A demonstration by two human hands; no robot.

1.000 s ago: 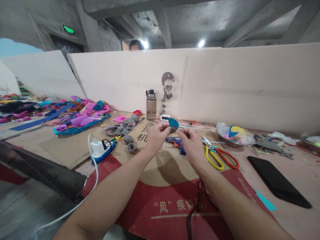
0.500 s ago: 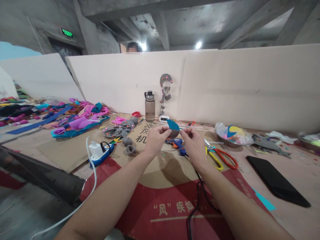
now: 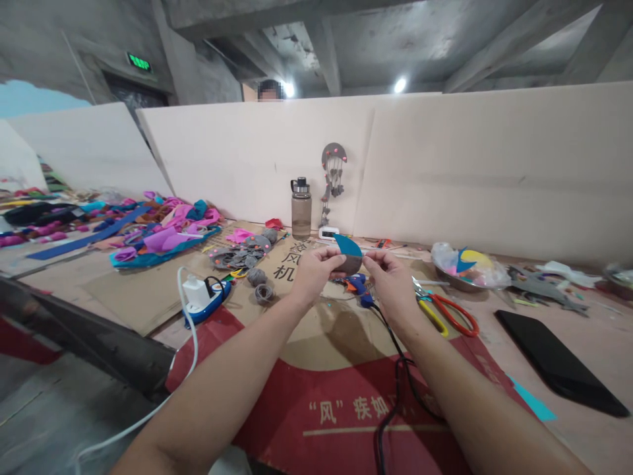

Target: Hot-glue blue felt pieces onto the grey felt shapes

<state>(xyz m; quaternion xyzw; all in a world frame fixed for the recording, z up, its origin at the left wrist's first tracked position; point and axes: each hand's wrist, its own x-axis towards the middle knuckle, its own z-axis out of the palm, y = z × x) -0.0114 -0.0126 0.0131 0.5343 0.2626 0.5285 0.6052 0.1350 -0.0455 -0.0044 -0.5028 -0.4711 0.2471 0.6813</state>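
A small piece of what looks like felt, teal (image 3: 348,244) on top and grey below, is held up over the cardboard between my two hands. My left hand (image 3: 316,274) pinches it from the left with thumb and fingers. At its right edge, my right hand (image 3: 390,284) has thumb and forefinger closed on the grey part. Behind and below the hands lies a blue and orange glue gun (image 3: 357,285), partly hidden, its black cord running toward me. Scissors (image 3: 452,313) with red and yellow handles lie right of my right hand.
A water bottle (image 3: 301,210) and a grey hanging ornament (image 3: 334,158) stand out against the white board (image 3: 227,152). Left are yarn balls (image 3: 256,277), felt scraps (image 3: 168,237) and a power strip (image 3: 208,303). Right are a bowl (image 3: 465,284) and a black phone (image 3: 558,363).
The whole view has shifted slightly, so things sit a little further right. Both hands keep their hold on the felt piece, which shows slightly more of its grey part.
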